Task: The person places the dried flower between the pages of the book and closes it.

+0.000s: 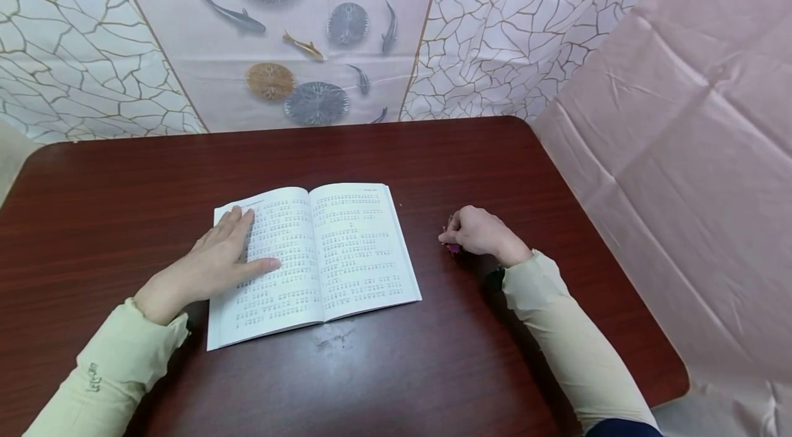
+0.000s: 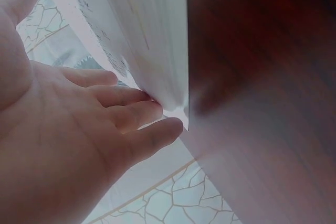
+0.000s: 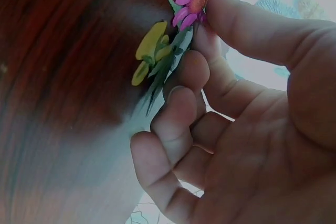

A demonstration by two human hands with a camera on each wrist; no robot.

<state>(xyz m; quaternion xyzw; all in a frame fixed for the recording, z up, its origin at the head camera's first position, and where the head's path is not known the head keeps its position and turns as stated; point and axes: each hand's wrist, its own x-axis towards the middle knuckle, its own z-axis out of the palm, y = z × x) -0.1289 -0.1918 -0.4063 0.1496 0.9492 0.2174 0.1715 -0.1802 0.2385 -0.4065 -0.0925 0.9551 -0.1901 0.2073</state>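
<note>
An open book (image 1: 361, 251) with printed pages lies on the dark red-brown table. My left hand (image 1: 213, 262) rests with straight, spread fingers on its left page; in the left wrist view the fingers (image 2: 152, 135) reach along the page edges. To the right of the book, my right hand (image 1: 482, 231) pinches a small flower sprig (image 3: 191, 3) between thumb and index finger, low over the table. The right wrist view shows its pink petals with an orange centre, green leaves and a yellow bloom (image 3: 152, 48). From the head view the hand covers most of the sprig.
The table (image 1: 371, 382) has rounded corners, and its far edge meets a patterned cloth (image 1: 278, 45) with fish and disc shapes. A plain pinkish cloth (image 1: 699, 148) hangs along the right side.
</note>
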